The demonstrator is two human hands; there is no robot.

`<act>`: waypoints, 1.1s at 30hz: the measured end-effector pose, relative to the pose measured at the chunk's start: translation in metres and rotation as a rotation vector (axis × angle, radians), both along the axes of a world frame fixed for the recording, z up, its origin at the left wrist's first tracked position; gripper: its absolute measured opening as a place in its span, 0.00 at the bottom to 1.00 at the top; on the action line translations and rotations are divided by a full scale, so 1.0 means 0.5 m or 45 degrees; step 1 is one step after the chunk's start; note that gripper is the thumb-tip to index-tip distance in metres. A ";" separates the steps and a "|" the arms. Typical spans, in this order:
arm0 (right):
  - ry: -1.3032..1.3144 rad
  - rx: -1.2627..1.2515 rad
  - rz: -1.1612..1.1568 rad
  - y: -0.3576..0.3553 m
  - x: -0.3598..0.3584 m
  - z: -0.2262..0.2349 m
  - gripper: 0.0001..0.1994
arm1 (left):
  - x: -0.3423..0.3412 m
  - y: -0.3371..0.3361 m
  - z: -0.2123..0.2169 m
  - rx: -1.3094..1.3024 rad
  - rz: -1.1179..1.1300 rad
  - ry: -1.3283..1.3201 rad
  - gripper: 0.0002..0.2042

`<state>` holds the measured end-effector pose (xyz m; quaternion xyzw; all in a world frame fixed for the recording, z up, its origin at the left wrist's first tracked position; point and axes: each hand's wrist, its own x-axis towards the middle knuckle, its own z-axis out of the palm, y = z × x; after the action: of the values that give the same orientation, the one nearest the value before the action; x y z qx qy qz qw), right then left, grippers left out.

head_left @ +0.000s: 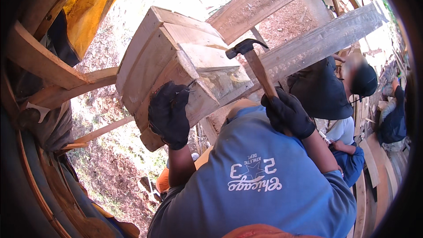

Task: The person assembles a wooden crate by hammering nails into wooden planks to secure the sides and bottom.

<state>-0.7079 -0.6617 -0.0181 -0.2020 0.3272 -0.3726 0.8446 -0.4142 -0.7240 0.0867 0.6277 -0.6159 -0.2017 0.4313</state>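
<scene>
A wooden box (141,72) built of rough planks stands tilted in front of me, with several short boards across its top. My left hand (169,114), in a black glove, is against its near side. Thumb and forefinger pinch a thin nail (192,90) close to the edge of a plank. In my right hand (290,112), also gloved in black, is a claw hammer (261,69), gripped by its wooden handle. Its dark head is raised just right of the box, apart from the boards.
A long plank (321,39) runs behind the hammer, beside a sawdust-covered board (255,4). People sit at the right, one in a dark cap (365,80). Wooden framing (48,61) and a yellow sheet (92,4) are at the left.
</scene>
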 end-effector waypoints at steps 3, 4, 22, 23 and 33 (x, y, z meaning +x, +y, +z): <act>-0.085 0.051 0.019 0.019 0.006 -0.015 0.18 | 0.006 -0.010 -0.005 -0.048 -0.028 -0.040 0.11; 0.055 -0.066 0.074 0.019 0.009 -0.016 0.17 | 0.013 -0.014 -0.009 -0.083 -0.063 -0.069 0.11; 0.536 -0.344 0.141 0.035 0.060 0.014 0.20 | 0.005 -0.005 -0.028 -0.167 -0.055 -0.028 0.11; 0.532 -0.334 0.128 0.040 0.063 0.013 0.20 | 0.006 -0.006 -0.026 -0.173 -0.062 -0.037 0.11; 1.051 -0.548 0.068 0.012 0.091 0.043 0.24 | 0.082 0.002 -0.006 -0.361 0.193 -0.246 0.07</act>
<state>-0.6623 -0.6559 0.0036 -0.5123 0.5458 -0.2984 0.5920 -0.3733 -0.7231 0.0839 0.6216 -0.6277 -0.0188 0.4682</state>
